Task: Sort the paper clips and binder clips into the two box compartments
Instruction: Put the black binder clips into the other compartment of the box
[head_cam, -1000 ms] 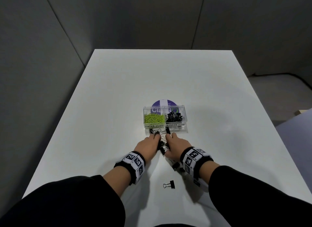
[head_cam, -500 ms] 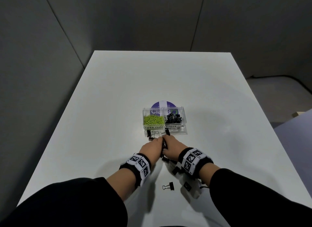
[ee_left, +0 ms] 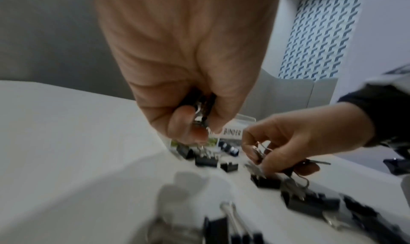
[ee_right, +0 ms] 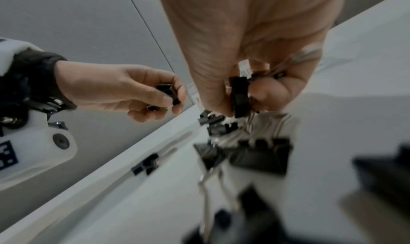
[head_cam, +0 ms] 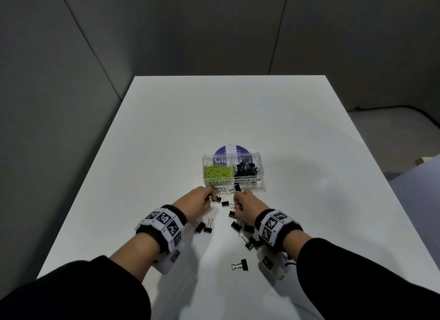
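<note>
A clear plastic box with 2 compartments [head_cam: 261,174] sits mid-table on the white tabletop [head_cam: 166,133], its near wall hand-lettered PAPER CLIPS on the left and BINDER CLIPS on the right. The left compartment holds a heap of lime-green wire paper clips [head_cam: 218,171]; the right one holds a pile of black binder clips with silver wire handles [head_cam: 245,169]. Behind the box lies a round purple printed disc [head_cam: 231,150], partly hidden by it.

Both hands work just in front of the box. The left hand [head_cam: 194,204] has its thumb and fingers curled and pinched on a small black binder clip [ee_right: 167,91]; the left wrist view shows silver wire handles gripped against the palm too. The right hand [head_cam: 247,206] likewise has curled fingers clamped on a black binder clip [ee_right: 239,97], with more wire handles bunched in the palm.

Loose black binder clips on the table [head_cam: 225,203] are scattered between and near both hands: 2 lie side by side by the left wrist [head_cam: 204,228], several cluster beside the right wrist [head_cam: 237,226], and 1 lone clip [head_cam: 241,265] lies nearest the person, well apart from the box.

Each wrist wears a black band with white square-coded marker tags [head_cam: 164,220].
</note>
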Tool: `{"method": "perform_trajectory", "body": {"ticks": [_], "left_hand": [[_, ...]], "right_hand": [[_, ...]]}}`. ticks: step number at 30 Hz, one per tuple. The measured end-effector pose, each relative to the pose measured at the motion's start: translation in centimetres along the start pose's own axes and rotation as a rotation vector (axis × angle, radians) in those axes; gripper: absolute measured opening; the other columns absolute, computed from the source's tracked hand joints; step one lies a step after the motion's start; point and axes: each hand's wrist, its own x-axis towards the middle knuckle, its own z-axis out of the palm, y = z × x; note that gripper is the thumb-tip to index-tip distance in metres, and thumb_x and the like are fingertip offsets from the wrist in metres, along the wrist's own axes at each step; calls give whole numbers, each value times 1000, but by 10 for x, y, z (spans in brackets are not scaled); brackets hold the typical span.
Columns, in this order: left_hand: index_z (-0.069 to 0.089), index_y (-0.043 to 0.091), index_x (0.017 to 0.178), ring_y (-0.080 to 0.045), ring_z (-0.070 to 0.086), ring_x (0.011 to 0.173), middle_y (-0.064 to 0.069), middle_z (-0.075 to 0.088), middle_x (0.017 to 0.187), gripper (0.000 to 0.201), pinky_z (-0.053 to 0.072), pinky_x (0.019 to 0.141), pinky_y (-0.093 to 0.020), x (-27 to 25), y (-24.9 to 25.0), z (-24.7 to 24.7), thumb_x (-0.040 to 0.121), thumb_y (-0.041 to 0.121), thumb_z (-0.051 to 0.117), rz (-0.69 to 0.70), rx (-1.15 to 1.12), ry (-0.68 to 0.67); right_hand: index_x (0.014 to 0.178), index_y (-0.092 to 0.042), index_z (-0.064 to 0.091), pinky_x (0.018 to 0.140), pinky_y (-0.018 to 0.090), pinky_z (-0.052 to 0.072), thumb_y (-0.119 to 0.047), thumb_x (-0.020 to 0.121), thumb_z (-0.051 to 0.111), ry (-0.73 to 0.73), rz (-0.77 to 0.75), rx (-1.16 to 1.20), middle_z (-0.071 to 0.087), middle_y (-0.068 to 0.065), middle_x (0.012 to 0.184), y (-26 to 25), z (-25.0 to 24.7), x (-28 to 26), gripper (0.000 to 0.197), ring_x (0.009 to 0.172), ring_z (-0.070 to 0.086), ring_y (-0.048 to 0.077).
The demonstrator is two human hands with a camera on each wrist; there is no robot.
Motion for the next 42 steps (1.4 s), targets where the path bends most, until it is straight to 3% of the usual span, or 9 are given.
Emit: {"method": "perform_trajectory", "body": {"ticks": [4,7,9,13,18,23,31,39,42], "left_hand": [[52,13,109,-23,54,95,-10,51,114,20,44,85,-31,-2,-3,-19,92,12,43,-9,-7,-14],[50,9,107,-23,53,87,-8,53,105,18,43,76,-32,-2,2,-29,94,18,41,-16,-19,39],[49,10,103,-20,50,77,-3,53,93,20,38,66,-30,-3,7,-31,96,26,39,-15,20,90],[45,13,91,-18,46,69,-3,51,84,28,34,58,-27,1,14,-26,99,37,32,26,97,76],[50,11,105,-14,48,80,-3,45,106,21,37,72,-22,16,25,-28,98,27,39,123,46,61],[48,14,122,-21,55,96,-7,46,121,29,44,79,-29,48,53,-34,96,26,44,194,152,99],[34,17,139,-26,45,123,-8,40,139,48,42,92,-36,97,82,-34,94,21,49,261,351,13],[57,14,105,-23,59,96,-3,63,104,25,49,76,-34,41,42,-29,97,25,36,381,433,131],[56,14,119,-26,58,101,-5,60,112,29,50,75,-36,25,11,-11,96,22,41,349,503,78]], "right_hand": [[109,-11,52,84,24,50,-11,88,54,39,-42,79,47,10,117,3,-32,-3,21,87,54,20],[84,-13,49,72,23,48,-9,87,53,163,-51,147,48,5,95,-1,-66,5,6,75,50,17],[74,-15,44,63,24,44,-7,87,48,244,-33,142,49,6,85,-3,-83,20,17,70,49,20],[98,-9,54,77,36,46,-10,88,45,254,-3,9,51,18,108,-7,-93,48,13,91,57,33],[126,-13,48,95,37,43,-16,91,49,232,-68,-36,48,13,127,-5,-90,46,36,113,51,28],[117,-13,54,86,37,45,-17,91,48,399,-120,-41,56,9,116,20,-87,10,26,105,52,25],[112,-16,58,83,30,45,-16,93,44,167,-96,-171,60,2,114,45,-54,-25,23,100,57,19],[125,-10,53,95,36,44,-12,92,46,139,-330,-257,51,6,136,26,-29,-16,34,124,47,25],[123,-1,55,97,45,45,-1,82,58,171,-443,-327,53,20,132,20,-18,-1,41,119,52,37]]}}
